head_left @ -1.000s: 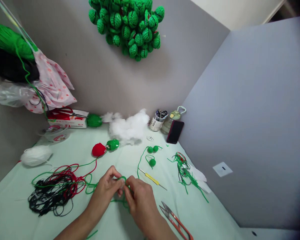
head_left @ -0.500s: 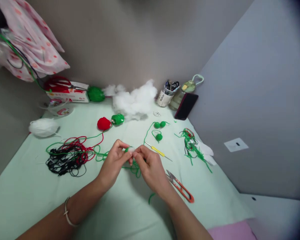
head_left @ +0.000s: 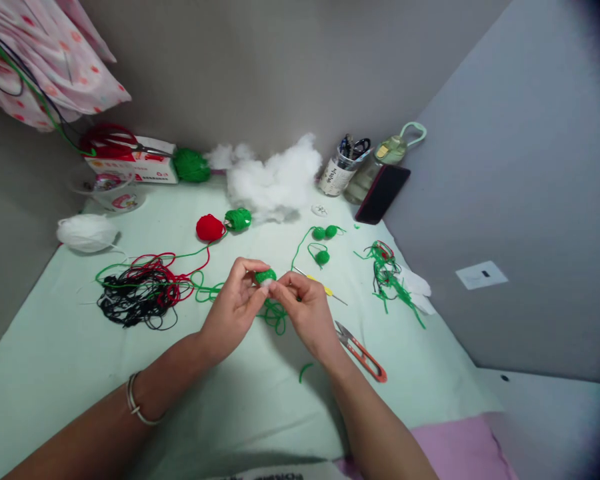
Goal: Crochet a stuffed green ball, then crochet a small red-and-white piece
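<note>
Between the thumb and fingers of my left hand (head_left: 234, 303) is a small green crocheted piece (head_left: 265, 274), its opening facing me. My right hand (head_left: 304, 308) pinches a tuft of white stuffing (head_left: 267, 283) at that opening; how much lies inside is hidden. Green yarn (head_left: 275, 317) runs in loose loops on the cloth under my hands. Just beyond my right hand lies a crochet hook (head_left: 329, 291) with a yellow handle, partly covered by the fingers. Orange thread snips (head_left: 365, 353) rest beside my right wrist. Small green crocheted balls (head_left: 322, 257) sit farther back.
Fluffy white stuffing (head_left: 275, 183) is heaped at the back wall. Leftward are a tangle of black yarn (head_left: 133, 300), a red yarn ball (head_left: 210, 228) and a white yarn ball (head_left: 86, 233). A phone (head_left: 383, 193) leans at the back right, with yarn scraps (head_left: 390, 277) nearer.
The green piece has turned so more of its green side shows, with the stuffing now at its lower edge. My view has tilted slightly downward.
</note>
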Motion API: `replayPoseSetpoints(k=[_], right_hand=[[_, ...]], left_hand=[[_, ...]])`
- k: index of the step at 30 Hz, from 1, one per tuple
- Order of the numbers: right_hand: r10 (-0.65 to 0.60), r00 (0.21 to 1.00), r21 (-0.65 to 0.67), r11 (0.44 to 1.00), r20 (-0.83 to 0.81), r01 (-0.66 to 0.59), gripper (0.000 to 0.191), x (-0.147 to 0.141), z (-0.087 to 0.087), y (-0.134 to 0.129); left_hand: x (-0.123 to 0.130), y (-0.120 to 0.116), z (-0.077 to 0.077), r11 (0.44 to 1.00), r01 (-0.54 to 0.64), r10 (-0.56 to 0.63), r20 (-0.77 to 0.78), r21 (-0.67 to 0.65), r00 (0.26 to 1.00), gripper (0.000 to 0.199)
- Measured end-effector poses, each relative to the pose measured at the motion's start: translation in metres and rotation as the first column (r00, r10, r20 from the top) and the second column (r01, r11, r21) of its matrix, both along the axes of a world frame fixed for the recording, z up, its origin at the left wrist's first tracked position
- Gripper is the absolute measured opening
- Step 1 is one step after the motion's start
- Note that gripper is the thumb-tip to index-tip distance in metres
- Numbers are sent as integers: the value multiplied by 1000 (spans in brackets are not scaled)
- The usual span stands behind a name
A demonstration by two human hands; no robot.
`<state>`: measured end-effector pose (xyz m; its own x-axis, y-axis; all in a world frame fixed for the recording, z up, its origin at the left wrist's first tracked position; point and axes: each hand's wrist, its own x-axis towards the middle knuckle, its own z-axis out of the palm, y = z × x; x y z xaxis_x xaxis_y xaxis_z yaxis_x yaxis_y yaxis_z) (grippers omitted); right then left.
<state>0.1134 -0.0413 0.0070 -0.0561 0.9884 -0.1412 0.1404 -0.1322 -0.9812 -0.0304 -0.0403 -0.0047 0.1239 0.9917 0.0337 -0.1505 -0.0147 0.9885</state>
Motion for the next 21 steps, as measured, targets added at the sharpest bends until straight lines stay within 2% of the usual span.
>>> replayPoseSetpoints(k=[3,5,10,12,14,17,19,21], right_hand=[[-3,998,25,1000,58,2,31,3,5,-1],[43,992,40,998,117,-48,31,5,9,-4],[126,932,94,981,340,-167,23,-6,12,-20],[132,922,91,980,365,-177,19,-14,9,-25],[124,948,67,986,295,-150,19,-20,3,-26],[71,997,-23,997,43,-70,20,-22,-3,-20],[33,993,-85,995,-114,-43,20,-20,-4,-15],[15,980,-102,994,-198,-36,22,-18,-4,-12]], left_hand=[[-4,0,6,996,76,-75,24,-52,997,22],[-5,2,5,992,81,-78,38,-93,996,21],[-4,6,-8,994,-3,3,-1,-107,1000,17],[-6,9,-14,995,-25,23,-19,-94,1000,14],[-7,11,-17,994,-21,20,-16,-103,1000,12],[-8,14,-17,992,-28,30,17,-122,999,15],[-7,14,-14,985,-37,55,102,-170,993,25],[-5,13,-9,966,-17,75,221,-257,972,31]])
